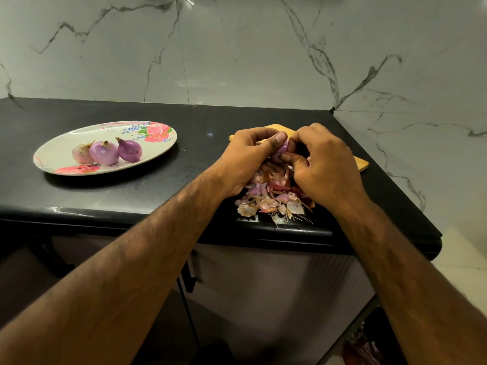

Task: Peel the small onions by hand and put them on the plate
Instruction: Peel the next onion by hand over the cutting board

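Gripping one onion (279,151) above the skins (271,196), left hand (245,154) and right hand (324,164) both curl fingers (278,139) round it. Its slick flesh may squirt free and roll off the surface (184,167), well apart from the plate (52,154).

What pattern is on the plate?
The plate is white with pink roses, green leaves and small blue flowers at its rim, seen in the head view.

Only a sliver of the onion (279,152) shows, the left hand (247,159) and right hand (326,164) cover the rest. The yellow board (362,164) is mostly buried under both hands and the peels (274,198).
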